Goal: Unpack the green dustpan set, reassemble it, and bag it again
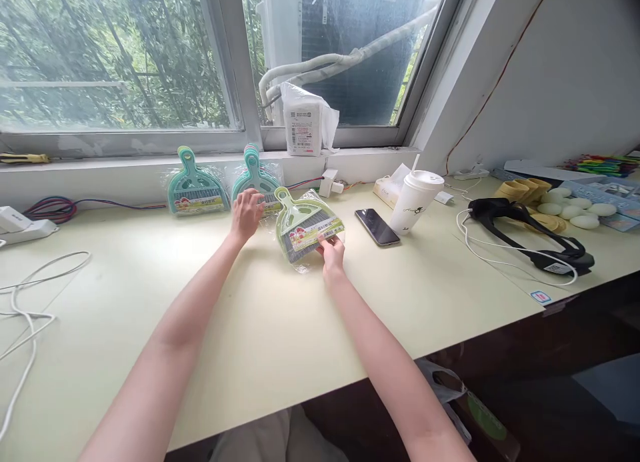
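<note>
A pale green dustpan and brush set (308, 227), in clear plastic with a printed label, is held by its lower right edge in my right hand (332, 254). That hand is closed, with the thumb on the front and the other fingers partly hidden behind the pack. My left hand (247, 215) is at the front of a stack of teal dustpan and brush sets (253, 173) leaning against the wall below the window. Its fingers are loosely bent and slightly apart, over part of the label. Left of it stands another group of wrapped teal dustpan sets (195, 185).
Right of my right hand lie a phone (378, 227) and a white cup with a straw (416, 201). Farther right are black headgear (533, 235) with a white cable and several pale eggs (575, 207). A tissue pack (305, 125) stands on the sill. White cables (30, 322) lie left.
</note>
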Motion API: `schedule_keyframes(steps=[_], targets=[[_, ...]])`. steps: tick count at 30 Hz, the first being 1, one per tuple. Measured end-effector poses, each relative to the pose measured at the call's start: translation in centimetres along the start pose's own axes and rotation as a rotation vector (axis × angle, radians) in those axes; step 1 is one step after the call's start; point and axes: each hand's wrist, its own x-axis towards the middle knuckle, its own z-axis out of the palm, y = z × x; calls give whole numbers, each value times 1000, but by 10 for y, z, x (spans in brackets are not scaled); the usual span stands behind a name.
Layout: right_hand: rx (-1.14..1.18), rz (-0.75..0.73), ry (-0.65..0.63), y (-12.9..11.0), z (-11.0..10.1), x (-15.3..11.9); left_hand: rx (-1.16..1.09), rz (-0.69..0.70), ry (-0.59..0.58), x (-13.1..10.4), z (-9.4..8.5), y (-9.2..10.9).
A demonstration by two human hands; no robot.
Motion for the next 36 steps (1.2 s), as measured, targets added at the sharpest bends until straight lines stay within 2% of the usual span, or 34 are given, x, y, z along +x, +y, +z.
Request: schedule_keyframes(steps=[2,5,7,10,13,16,19,22,24,27,28,29,31,33,34,36], targets=[[3,6,-7,1,0,1,-251,-99,-70,-10,-3,11],[18,23,-31,3,0,2,-667,-306,-275,-34,-10,28],[27,30,-71,3,1,0,-820,-433,-317,-52,-18,35],[8,55,-154,4,3,-5,-943,-576,-194,-75,-37,38],[-47,75,-277,4,6,-14,-993,-672,-41,-90,-59,33],[-117,74,-397,5,10,-25,-988,-723,83,-104,-79,23],[-184,83,-496,8,14,-37,-953,-751,206,-117,-91,12],[-218,89,-524,11,15,-45,-888,-749,206,-125,-98,5],[-229,77,-508,10,13,-46,-758,-718,214,-126,-102,3],[-264,49,-527,5,8,-43,-387,-544,384,-123,-111,6],[-281,42,-547,3,6,-41,-280,-457,398,-122,-114,8],[-297,38,-574,1,5,-40,-215,-372,352,-121,-117,11],[-326,39,-644,-2,4,-39,-192,-243,150,-120,-119,17],[-353,46,-714,-3,5,-40,-243,-186,3,-118,-116,22],[-367,49,-739,-3,6,-41,-280,-187,-12,-117,-113,23],[-385,47,-759,-3,6,-42,-356,-247,30,-116,-108,22]])
